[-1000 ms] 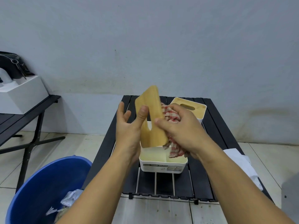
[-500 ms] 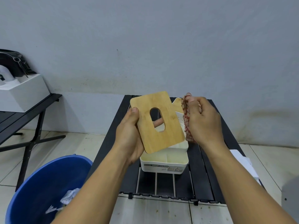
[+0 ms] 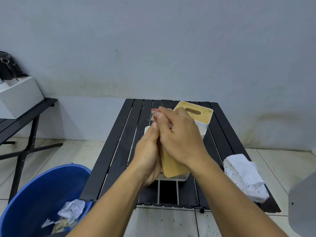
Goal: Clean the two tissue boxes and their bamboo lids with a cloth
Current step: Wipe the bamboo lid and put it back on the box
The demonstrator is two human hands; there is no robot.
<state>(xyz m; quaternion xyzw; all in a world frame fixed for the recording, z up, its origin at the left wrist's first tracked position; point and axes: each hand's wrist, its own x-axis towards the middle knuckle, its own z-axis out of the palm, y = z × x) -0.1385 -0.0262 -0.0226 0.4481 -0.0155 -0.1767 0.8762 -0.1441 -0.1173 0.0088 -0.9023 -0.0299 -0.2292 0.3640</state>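
Bamboo lid stands nearly on edge between your two grips, its rounded lower corner showing below your wrists. Your left grip holds it from the left side, palm against one face and thumb laid up along it. Your right grip is curled round the red-checked cloth and presses it onto the lid's other face. Only a bunched end of the cloth shows, sticking out above the fingertips.

Directly beneath both grips sits the open tissue box, white and mostly hidden by them, on the black slatted surface. Just beyond the right grip, a little to its right, stands the second tissue box with the second lid in place. You cannot tell whether the two boxes touch.

Right of your right forearm, a white dotted cloth hangs over the surface's edge. Low to the left of your left forearm, a blue bucket stands on the floor with crumpled paper inside.
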